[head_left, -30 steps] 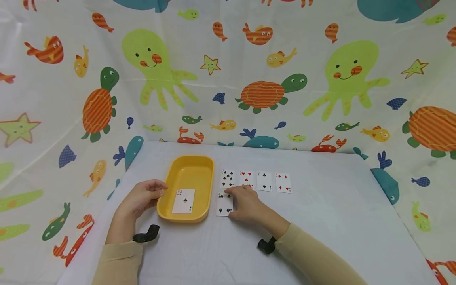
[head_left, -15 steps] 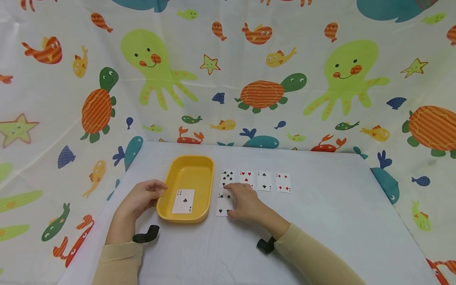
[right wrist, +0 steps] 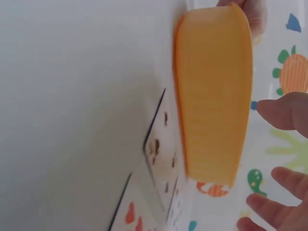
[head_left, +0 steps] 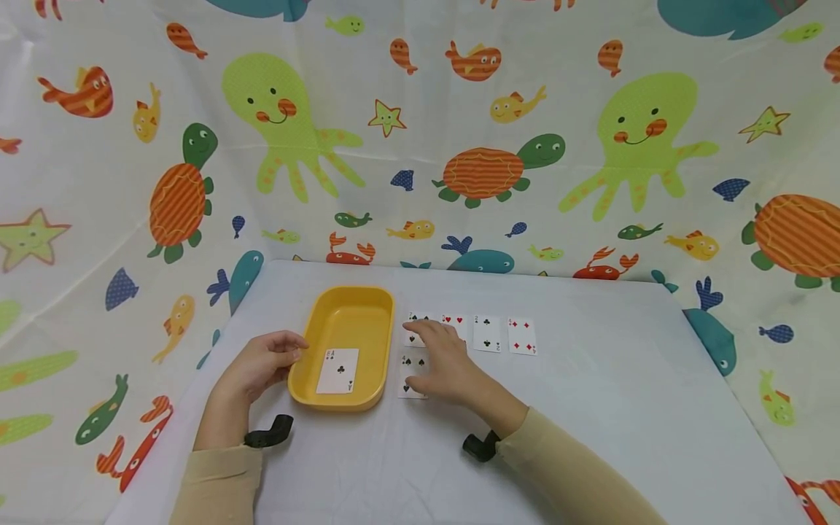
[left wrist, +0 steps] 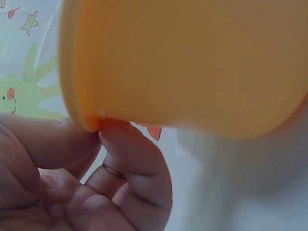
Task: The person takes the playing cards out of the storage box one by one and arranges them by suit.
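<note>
A yellow tray (head_left: 354,313) stands on the white table with an ace of clubs (head_left: 337,373) lying face up inside it. My left hand (head_left: 259,364) pinches the tray's left rim between thumb and fingers, as the left wrist view shows closely. My right hand (head_left: 449,368) hovers above a four of spades (head_left: 408,370) just right of the tray. Its thumb and fingers (right wrist: 272,209) are spread apart with nothing between them. Behind that card lies another spade card (head_left: 416,316), partly hidden by my fingertips.
The back row continues rightward with a hearts card (head_left: 453,321) partly covered by my hand, a two of clubs (head_left: 487,334) and a four of diamonds (head_left: 522,337). A cloth (head_left: 420,124) printed with sea animals hangs behind and beside the table (head_left: 604,364).
My right hand has risen off the four of spades and shifted slightly left and away from me, its fingers spreading wider. The left hand and tray stay in place.
</note>
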A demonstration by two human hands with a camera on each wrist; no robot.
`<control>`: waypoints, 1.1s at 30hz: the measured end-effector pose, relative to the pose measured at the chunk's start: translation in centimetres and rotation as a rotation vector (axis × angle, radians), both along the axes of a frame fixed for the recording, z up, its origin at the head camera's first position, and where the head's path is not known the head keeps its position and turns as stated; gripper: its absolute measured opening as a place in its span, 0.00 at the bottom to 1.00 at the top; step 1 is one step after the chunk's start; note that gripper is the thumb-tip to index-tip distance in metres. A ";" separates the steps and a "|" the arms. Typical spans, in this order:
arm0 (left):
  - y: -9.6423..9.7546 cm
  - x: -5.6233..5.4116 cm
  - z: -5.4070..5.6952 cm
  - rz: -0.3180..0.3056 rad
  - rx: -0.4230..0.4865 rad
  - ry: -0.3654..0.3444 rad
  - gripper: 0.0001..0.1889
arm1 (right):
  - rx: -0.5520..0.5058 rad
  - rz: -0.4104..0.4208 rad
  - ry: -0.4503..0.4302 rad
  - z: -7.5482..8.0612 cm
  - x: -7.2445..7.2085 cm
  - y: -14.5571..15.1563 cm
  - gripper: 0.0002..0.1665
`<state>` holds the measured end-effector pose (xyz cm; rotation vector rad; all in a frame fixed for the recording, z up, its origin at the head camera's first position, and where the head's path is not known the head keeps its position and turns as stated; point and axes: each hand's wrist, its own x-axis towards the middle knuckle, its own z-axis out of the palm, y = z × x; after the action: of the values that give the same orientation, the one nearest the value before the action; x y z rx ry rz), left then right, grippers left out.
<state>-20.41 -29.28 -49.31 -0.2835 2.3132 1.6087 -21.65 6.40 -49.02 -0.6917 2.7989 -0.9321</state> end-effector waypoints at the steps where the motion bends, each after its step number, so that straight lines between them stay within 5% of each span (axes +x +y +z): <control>1: 0.0 0.0 0.0 0.000 0.001 -0.001 0.16 | -0.012 -0.001 -0.006 0.3 0.1 -0.2 0.54; 11: -0.1 -0.1 0.0 -0.009 0.005 0.008 0.16 | 0.027 0.023 0.029 1.9 0.5 -3.2 0.58; 33: 0.0 -0.1 0.1 -0.020 0.001 0.006 0.16 | 0.184 0.122 0.132 1.5 0.9 -8.8 0.59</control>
<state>-20.48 -29.31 -49.19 -0.2545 2.3125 1.6037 -20.76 -2.43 -47.48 -0.9140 2.8678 -0.6194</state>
